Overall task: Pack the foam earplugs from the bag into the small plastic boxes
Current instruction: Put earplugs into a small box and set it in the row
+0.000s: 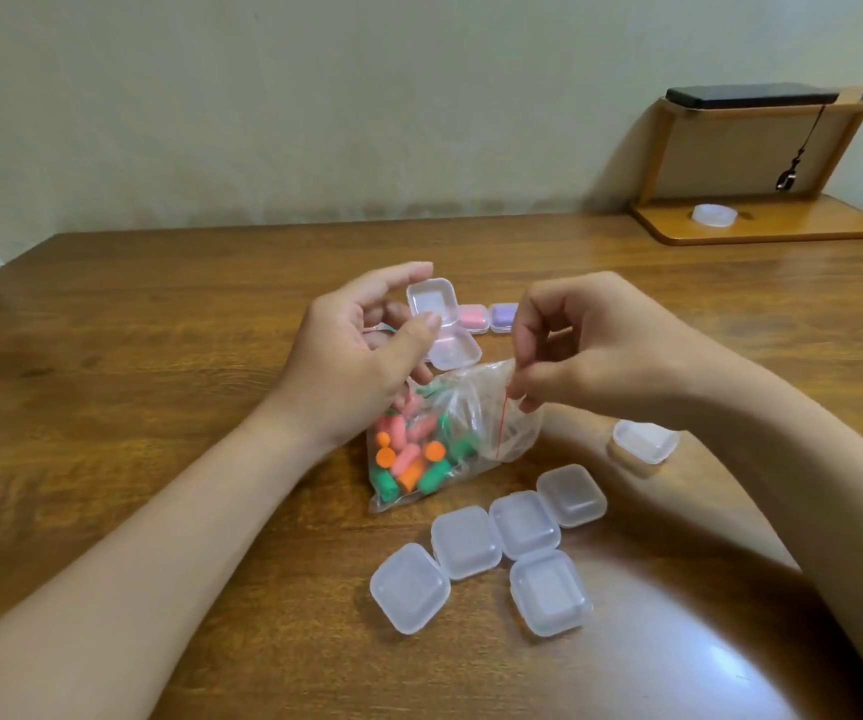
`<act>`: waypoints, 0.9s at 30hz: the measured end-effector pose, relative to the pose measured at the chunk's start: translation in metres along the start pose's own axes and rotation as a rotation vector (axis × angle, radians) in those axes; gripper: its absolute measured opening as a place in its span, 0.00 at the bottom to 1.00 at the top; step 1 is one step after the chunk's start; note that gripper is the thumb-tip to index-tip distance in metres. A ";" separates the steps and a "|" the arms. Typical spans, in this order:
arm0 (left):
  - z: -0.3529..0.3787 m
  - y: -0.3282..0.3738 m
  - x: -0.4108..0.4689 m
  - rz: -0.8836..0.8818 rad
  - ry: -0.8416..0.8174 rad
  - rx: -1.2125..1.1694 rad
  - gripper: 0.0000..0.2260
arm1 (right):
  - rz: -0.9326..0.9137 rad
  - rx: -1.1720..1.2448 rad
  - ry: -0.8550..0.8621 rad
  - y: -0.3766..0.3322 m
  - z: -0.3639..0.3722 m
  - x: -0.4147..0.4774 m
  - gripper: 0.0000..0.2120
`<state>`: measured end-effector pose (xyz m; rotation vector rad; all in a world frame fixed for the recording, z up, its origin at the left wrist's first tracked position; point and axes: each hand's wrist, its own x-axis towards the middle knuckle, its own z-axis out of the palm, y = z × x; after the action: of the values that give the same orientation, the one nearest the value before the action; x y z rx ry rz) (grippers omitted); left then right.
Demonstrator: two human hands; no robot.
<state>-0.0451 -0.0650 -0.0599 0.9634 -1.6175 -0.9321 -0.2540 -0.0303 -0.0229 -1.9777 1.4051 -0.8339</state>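
A clear zip bag [476, 407] with orange, pink and green foam earplugs [408, 454] lies on the wooden table [159, 356]. My right hand [575, 345] pinches the bag's top edge by its red seal line. My left hand [362, 350] pinches the other side of the bag's mouth with thumb and fingers. Just behind the left thumb an open clear box [442, 324] sits with its lid up. Several shut empty boxes [492, 548] lie in front of the bag, and one more box [645, 441] is beside my right forearm.
Two shut boxes at the back hold pink earplugs [473, 318] and purple earplugs [503, 317]. A wooden shelf stand [762, 220] at the back right carries a black phone [751, 96] and a tape roll [714, 215]. A wall runs behind the table.
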 end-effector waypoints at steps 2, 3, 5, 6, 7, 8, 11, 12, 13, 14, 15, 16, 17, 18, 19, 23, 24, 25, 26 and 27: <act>-0.002 -0.001 0.000 -0.012 -0.041 -0.001 0.20 | -0.019 -0.143 -0.050 0.002 0.004 0.001 0.09; -0.003 -0.001 -0.001 -0.011 -0.057 0.006 0.21 | -0.025 -0.180 -0.077 0.002 0.007 0.001 0.08; -0.004 -0.001 -0.001 -0.003 -0.092 0.018 0.23 | -0.028 -0.201 -0.137 0.003 0.010 0.001 0.06; -0.004 -0.001 -0.002 -0.002 -0.112 0.017 0.24 | -0.036 -0.206 -0.158 0.004 0.012 0.001 0.07; -0.004 0.000 -0.003 -0.003 -0.132 0.010 0.24 | -0.051 -0.212 -0.172 0.006 0.014 0.001 0.07; -0.004 0.001 -0.003 -0.005 -0.150 -0.003 0.25 | -0.066 -0.215 -0.183 0.007 0.016 0.002 0.08; -0.003 0.001 -0.004 -0.023 -0.185 -0.038 0.28 | -0.076 -0.211 -0.212 0.010 0.018 0.003 0.07; -0.004 0.002 -0.004 -0.030 -0.194 -0.043 0.29 | -0.074 -0.209 -0.218 0.010 0.018 0.002 0.06; -0.004 0.002 -0.004 -0.033 -0.202 -0.040 0.29 | -0.073 -0.209 -0.222 0.010 0.018 0.002 0.06; -0.005 0.002 -0.004 -0.033 -0.212 -0.029 0.30 | -0.074 -0.210 -0.224 0.009 0.019 0.002 0.06; -0.005 0.003 -0.005 -0.033 -0.221 -0.016 0.31 | -0.078 -0.213 -0.225 0.009 0.019 0.001 0.06; -0.006 0.003 -0.005 -0.030 -0.232 -0.006 0.31 | -0.085 -0.220 -0.227 0.008 0.020 0.001 0.06; -0.006 0.003 -0.006 -0.027 -0.243 0.005 0.32 | -0.090 -0.230 -0.229 0.008 0.020 0.001 0.06; -0.006 0.003 -0.006 -0.026 -0.252 0.017 0.33 | -0.092 -0.238 -0.231 0.008 0.021 0.001 0.06; -0.006 0.002 -0.007 -0.029 -0.258 0.028 0.34 | -0.093 -0.245 -0.234 0.008 0.021 0.002 0.05; -0.006 0.001 -0.007 -0.060 -0.263 0.045 0.37 | -0.108 -0.267 -0.238 0.006 0.021 0.001 0.06; -0.006 0.001 -0.007 -0.066 -0.258 0.050 0.38 | -0.111 -0.268 -0.238 0.006 0.021 0.001 0.06; -0.006 0.001 -0.007 -0.073 -0.254 0.057 0.38 | -0.113 -0.264 -0.236 0.006 0.020 0.001 0.06; -0.006 0.002 -0.007 -0.081 -0.250 0.063 0.39 | -0.114 -0.255 -0.231 0.006 0.020 0.001 0.06; -0.006 0.002 -0.007 -0.088 -0.245 0.068 0.39 | -0.116 -0.245 -0.225 0.007 0.019 0.001 0.07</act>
<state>-0.0378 -0.0586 -0.0597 1.0048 -1.8335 -1.0952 -0.2434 -0.0320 -0.0398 -2.2763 1.3224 -0.4855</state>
